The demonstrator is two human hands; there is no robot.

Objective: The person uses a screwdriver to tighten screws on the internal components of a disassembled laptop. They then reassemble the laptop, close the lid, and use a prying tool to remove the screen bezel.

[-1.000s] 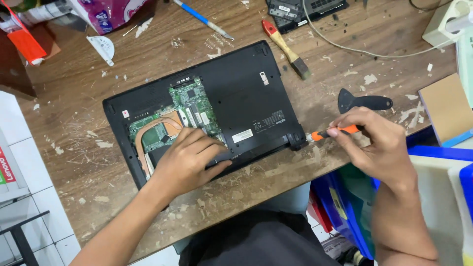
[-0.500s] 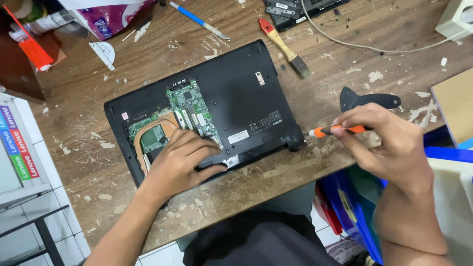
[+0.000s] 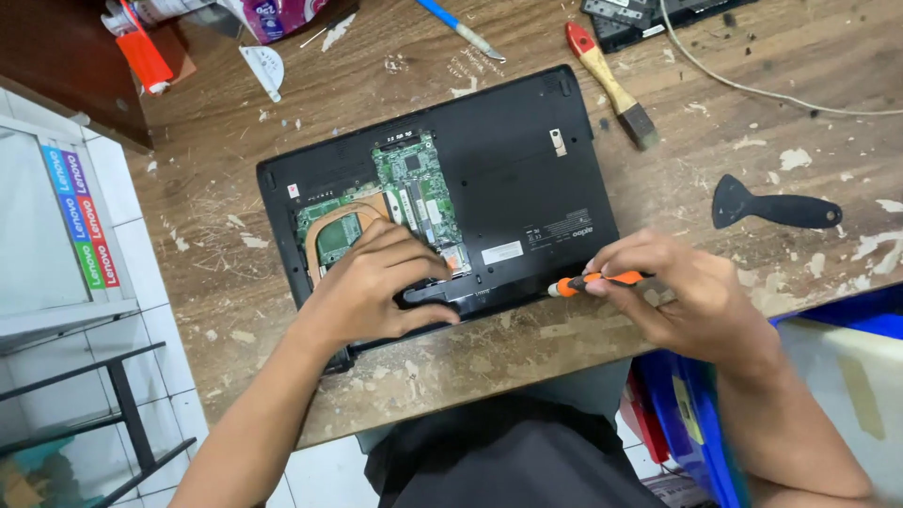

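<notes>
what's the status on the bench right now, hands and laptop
Left hand pressing flat on the open-bottomed black laptop. Right hand gripping orange screwdriver at its near edge. Brush and scraper lie clear.

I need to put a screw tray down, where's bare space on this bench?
Bare wood lies between the laptop, the brush and the black scraper; another patch left of the laptop. Crowded at the front edge, where the left hand and right hand work.

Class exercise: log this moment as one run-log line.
left hand: pressed flat on open black laptop | right hand: holds orange screwdriver at laptop's near edge | nearby: black scraper, brush
</notes>
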